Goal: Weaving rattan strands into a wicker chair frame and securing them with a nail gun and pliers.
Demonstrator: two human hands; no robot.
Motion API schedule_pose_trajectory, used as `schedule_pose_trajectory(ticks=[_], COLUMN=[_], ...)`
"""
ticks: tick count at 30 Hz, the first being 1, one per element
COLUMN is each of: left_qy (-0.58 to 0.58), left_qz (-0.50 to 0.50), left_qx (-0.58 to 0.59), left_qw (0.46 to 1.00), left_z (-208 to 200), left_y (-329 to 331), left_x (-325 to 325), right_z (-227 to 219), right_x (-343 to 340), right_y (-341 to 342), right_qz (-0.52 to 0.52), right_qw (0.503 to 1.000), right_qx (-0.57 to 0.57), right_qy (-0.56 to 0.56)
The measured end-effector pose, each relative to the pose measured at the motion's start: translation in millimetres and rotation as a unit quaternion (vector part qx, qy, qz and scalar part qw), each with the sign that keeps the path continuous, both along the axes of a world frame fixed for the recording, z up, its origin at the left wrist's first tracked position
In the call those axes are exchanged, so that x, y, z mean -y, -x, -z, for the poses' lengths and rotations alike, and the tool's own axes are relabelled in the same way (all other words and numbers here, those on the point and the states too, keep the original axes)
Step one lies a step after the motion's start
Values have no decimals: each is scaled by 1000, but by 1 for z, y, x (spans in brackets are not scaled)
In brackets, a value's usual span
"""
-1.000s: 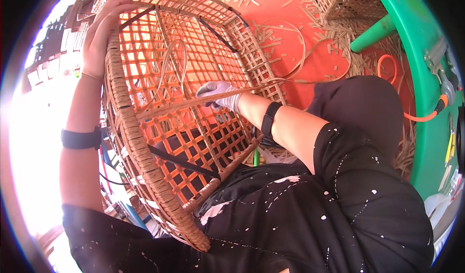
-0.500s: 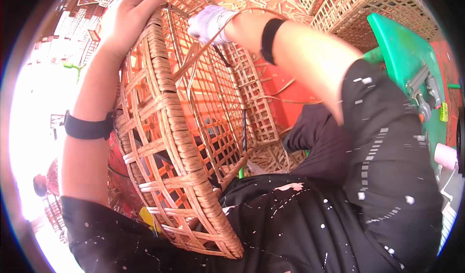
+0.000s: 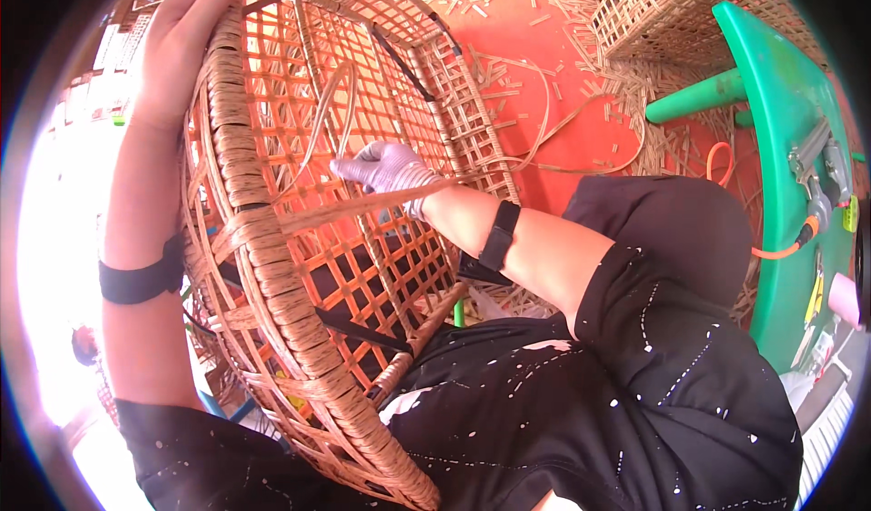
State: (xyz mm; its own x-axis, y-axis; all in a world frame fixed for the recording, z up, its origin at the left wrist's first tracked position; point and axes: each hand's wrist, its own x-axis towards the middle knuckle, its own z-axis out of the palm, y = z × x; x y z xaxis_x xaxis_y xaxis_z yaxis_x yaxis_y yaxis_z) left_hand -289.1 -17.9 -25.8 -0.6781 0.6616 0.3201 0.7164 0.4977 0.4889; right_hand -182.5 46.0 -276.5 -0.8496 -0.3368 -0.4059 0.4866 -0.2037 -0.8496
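Observation:
A large brown woven basket lies tilted on its side against my lap, its open mouth turned to the right. Over its thick wrapped rim at the far left, my bare left hand is closed, with fingertips partly beyond view. My right hand, in a pale glove, is inside the mouth with its fingers pinched on a long flat weaving strip. That strip makes a loop above the fingertips. A length of it runs from the rim past my wrist, and a tail trails to the right onto the floor.
A green stool lies on its side at the right, with a metal air tool and orange hose by it. Other woven baskets stand at the far right. Cut strip scraps litter the red floor.
My right hand has come down and nearer to me from the basket's far part, with the strip now looped at its fingers. The basket and my left hand have shifted slightly left.

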Motion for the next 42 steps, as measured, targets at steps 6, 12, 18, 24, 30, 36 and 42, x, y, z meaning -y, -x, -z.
schedule_pose_trajectory(ticks=[6,12,18,24,30,36,42], left_qy=[22,91,61,152,73,69,79], left_qz=[139,47,34,173,56,39,15], left_qx=[-123,-101,-62,-261,-160,-30,-31], left_qw=[982,990,996,937,983,996,996], left_z=[7,-6,-6,-3,0,2,-5], left_y=[35,0,0,21,18,22,19], left_x=[15,-5,-5,22,30,42,36], right_z=[-33,-30,30,49,30,69,150], right_x=[-7,-7,3,-28,-32,-55,-82], right_y=[7,1,13,18,22,9,-22], right_qz=[-85,-74,-116,-200,-155,-131,-165], right_qw=[980,962,984,962,979,962,957], right_qx=[-59,-70,-128,-82,-33,91,238], right_qy=[-172,-252,43,163,131,222,-4])
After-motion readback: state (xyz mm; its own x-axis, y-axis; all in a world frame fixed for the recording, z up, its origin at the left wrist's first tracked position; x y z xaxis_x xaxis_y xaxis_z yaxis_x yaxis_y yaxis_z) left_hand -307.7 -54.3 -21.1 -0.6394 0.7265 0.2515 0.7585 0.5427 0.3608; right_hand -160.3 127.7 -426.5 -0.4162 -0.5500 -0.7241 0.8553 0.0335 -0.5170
